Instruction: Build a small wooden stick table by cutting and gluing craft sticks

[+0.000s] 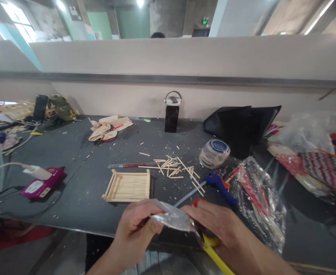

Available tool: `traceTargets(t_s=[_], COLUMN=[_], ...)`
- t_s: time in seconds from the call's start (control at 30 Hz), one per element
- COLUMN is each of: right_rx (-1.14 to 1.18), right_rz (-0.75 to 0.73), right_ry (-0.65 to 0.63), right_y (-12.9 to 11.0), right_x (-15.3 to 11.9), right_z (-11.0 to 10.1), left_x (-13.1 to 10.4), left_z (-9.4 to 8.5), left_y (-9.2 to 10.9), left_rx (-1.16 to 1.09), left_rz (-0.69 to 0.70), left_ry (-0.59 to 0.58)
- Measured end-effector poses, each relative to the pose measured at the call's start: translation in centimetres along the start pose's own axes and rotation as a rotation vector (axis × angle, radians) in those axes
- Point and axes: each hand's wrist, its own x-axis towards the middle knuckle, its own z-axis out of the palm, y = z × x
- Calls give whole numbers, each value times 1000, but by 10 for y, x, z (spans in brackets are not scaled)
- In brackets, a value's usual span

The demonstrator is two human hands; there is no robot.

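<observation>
My left hand (139, 226) pinches one end of a clear plastic piece (175, 218) at the table's front edge. At the other end of the plastic, my right hand (221, 225) is closed around a yellow-handled tool (215, 254); its metal part meets the plastic, and its full shape is hidden. Just beyond my left hand lies a small tray-like frame of wooden sticks (129, 186). Loose short sticks (170, 167) are scattered behind it. A blue glue gun (221, 187) with a translucent glue stick (190, 194) lies beyond my right hand.
A jar (214, 153), a black pouch (236, 126) and plastic bags (261, 198) occupy the right side. A phone (171, 118) stands at the back. Crumpled cloth (107, 128) lies back left, and a purple power strip (43, 183) with cables is at the left.
</observation>
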Motion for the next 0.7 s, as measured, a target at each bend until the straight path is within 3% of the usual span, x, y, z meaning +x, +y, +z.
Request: traceTargets(t_s=[0.33, 0.7], right_rx=[-63, -27], right_rz=[-17, -36], right_ry=[68, 129], right_y=[4, 4], right_x=[-5, 1], right_z=[11, 7], left_x=[-5, -6], left_z=[2, 1], left_y=[-4, -13], left_rx=[30, -59], left_rz=[-6, -193], left_ry=[8, -171])
